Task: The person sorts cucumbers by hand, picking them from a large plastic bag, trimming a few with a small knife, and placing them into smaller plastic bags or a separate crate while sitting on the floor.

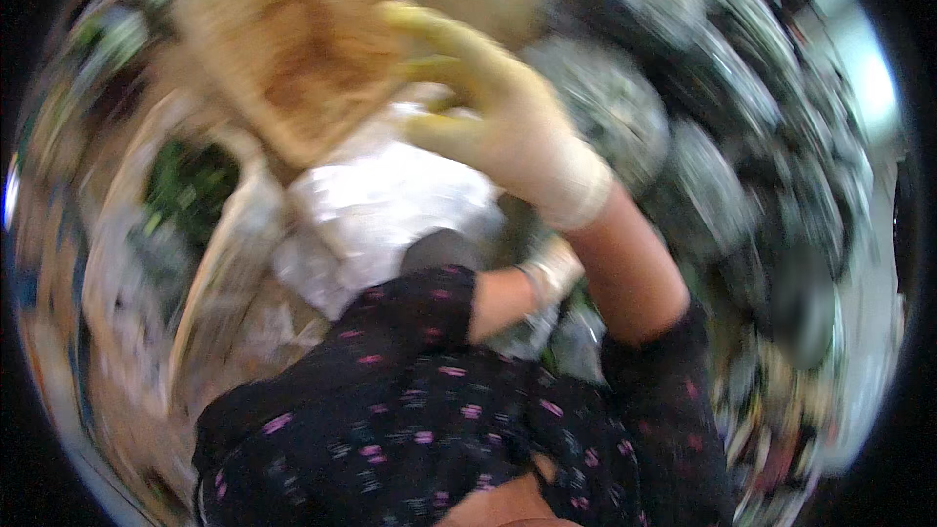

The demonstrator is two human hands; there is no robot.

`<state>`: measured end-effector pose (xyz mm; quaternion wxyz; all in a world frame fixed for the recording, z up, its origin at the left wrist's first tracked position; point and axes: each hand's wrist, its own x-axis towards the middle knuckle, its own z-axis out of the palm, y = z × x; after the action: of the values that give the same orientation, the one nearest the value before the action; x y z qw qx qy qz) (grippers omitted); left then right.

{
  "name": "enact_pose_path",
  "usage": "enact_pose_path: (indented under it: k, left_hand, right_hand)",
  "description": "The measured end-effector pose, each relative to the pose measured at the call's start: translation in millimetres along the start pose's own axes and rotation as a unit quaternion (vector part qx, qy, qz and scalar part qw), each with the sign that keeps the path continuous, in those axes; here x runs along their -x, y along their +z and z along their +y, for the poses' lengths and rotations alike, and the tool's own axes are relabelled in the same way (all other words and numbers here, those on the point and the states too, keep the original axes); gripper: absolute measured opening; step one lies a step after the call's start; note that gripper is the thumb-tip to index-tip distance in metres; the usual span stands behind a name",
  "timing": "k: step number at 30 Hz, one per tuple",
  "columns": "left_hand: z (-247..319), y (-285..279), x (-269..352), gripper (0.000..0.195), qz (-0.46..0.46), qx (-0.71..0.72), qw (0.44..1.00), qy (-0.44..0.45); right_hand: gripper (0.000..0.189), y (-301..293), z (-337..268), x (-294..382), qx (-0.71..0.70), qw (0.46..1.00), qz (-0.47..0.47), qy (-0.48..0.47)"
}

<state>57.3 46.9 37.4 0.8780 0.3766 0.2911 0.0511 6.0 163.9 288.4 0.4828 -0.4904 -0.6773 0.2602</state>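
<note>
Motion blur covers the whole view. My right hand (505, 106), in a pale knit work glove with yellow fingers, reaches forward with its fingers apart and nothing visible between them. Its fingertips overlap the edge of a brown open box (293, 66); whether they touch it is unclear. Below the box lies a shiny white plastic sheet or bag (395, 190). My left hand (556, 267), also gloved, is largely hidden behind my right forearm. Near it are clear plastic bags (531, 333) with something green, and I cannot make out whether it holds one.
Many plastic-wrapped bundles (703, 183) are heaped along the right side. At left, an open pale sack or carton (249, 212) contains dark leafy greens (190, 187). More green produce (110, 44) lies blurred at the upper left.
</note>
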Motion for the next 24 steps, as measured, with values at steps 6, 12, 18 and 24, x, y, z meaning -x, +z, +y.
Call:
enact_pose_path:
  k: [6,12,18,24]
  left_hand:
    - [37,-16,-2,0.021,-0.037,0.089,0.993,-0.065]
    - [29,7,0,0.021,-0.057,0.027,0.991,-0.119]
    - [25,31,0,0.021,-0.084,0.017,0.985,-0.152]
    - [18,55,-12,0.024,-0.109,-0.014,0.983,-0.147]
  right_hand:
    - [0.031,-114,76,143,0.069,0.947,0.251,0.188]
    - [0.027,-166,215,432,0.176,0.725,0.170,0.644]
    - [0.048,-151,301,474,0.281,0.599,0.085,0.745]
    - [0.040,-189,320,463,0.296,0.559,0.225,0.741]
